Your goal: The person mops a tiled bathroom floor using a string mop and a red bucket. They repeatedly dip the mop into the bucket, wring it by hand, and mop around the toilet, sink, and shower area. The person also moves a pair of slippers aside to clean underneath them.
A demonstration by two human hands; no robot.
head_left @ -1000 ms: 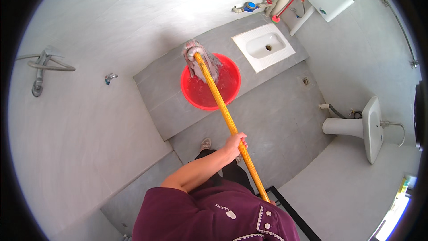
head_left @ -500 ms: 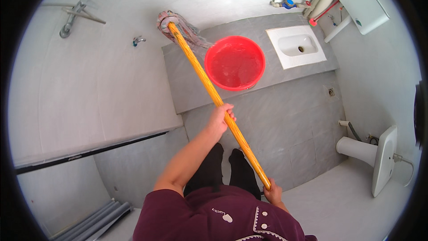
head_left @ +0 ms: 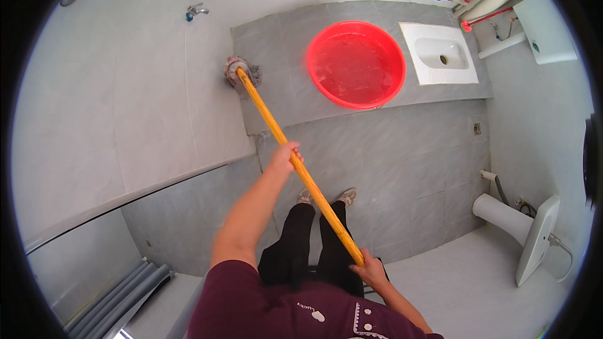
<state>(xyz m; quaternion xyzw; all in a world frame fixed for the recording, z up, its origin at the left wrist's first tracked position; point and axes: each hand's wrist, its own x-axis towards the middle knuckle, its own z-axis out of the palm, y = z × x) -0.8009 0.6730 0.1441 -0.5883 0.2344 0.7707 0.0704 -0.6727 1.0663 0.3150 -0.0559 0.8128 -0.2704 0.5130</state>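
Observation:
A mop (head_left: pixel 276 130) with a yellow wooden handle slants across the view from upper left to lower right. My left hand (head_left: pixel 287 156) is wrapped round the middle of the handle. Near its lower end, my right hand (head_left: pixel 370 272) grips it too. The mop head (head_left: pixel 237 70), a bundle of greyish-pink cloth strips, hangs at the left end of the raised grey tiled step, close to the wall. To its right stands a red basin-like bucket (head_left: pixel 356 103) with water (head_left: pixel 352 66) in it; the mop head is apart from it.
A white squat toilet (head_left: pixel 440 53) is set into the step, right of the bucket. On the right wall are a cistern (head_left: pixel 545 28) and a pedestal sink (head_left: pixel 537 238). A tap (head_left: pixel 196 11) juts from the left wall. Grey rolls (head_left: pixel 119 298) lie at lower left.
The mop head has come down and nearer to me, away from the bucket's side, its strips now bunched. Both hands keep their grip. The view has shifted, showing my shoes.

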